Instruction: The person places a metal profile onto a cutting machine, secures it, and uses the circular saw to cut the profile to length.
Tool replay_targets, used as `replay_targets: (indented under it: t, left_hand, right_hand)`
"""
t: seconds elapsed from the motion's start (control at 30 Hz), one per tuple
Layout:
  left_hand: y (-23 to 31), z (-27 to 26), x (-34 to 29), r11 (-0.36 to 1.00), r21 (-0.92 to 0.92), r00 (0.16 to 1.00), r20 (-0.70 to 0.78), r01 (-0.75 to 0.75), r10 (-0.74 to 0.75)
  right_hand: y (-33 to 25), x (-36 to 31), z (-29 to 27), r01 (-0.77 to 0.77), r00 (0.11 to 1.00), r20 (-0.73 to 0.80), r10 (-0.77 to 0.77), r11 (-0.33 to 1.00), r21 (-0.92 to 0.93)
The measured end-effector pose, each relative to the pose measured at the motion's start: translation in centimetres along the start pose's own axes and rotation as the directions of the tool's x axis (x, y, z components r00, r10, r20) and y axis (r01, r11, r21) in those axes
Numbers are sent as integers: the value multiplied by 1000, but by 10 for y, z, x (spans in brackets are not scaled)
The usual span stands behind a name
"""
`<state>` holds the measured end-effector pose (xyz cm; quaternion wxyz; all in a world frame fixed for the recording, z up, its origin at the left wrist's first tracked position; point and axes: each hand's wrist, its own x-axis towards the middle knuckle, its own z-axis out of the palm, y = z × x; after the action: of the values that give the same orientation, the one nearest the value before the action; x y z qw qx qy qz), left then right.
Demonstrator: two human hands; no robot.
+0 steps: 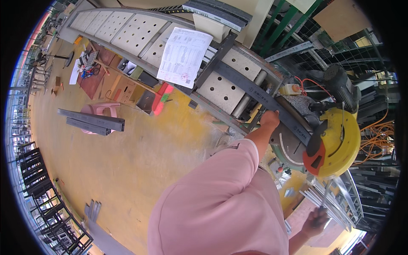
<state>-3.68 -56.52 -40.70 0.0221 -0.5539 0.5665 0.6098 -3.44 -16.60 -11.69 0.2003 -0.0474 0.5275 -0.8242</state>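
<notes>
My left hand [270,119] is closed on the near edge of a long dark grey metal profile [259,97], with some fingers hidden. The profile lies slantwise across the perforated roller bench and onto the round base of a cut-off saw. The yellow blade guard [342,142] with its orange-red part stands over the profile's right end and hides the blade. Low at the right, my right hand [316,221] is wrapped round the saw's handle [326,196].
A printed paper sheet [185,55] lies on the perforated bench [136,29]. A pink stool [100,109] behind to the left carries several dark profiles [91,121]. A red and green broom [161,100] leans by cardboard boxes. Silver strips [329,202] lie beyond my right hand; orange cable [378,142] coils at right.
</notes>
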Motion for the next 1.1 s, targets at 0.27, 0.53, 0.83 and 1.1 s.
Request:
replay_targets:
  t: [0.27,0.53,0.83,1.1]
  left_hand:
    - [19,-6,-21,996,91,989,-149,10,4]
    - [34,-8,-31,997,66,989,-144,48,-38]
    - [28,3,-30,996,62,993,-107,60,-53]
    - [-2,24,29,975,-186,990,-49,125,-136]
  right_hand:
    - [23,-1,4,-189,963,-91,253,398,-898]
    - [60,-10,-23,-60,995,-11,99,507,-860]
    - [140,-17,-58,125,987,156,32,446,-886]
    - [-43,-1,-6,114,983,169,67,499,-859]
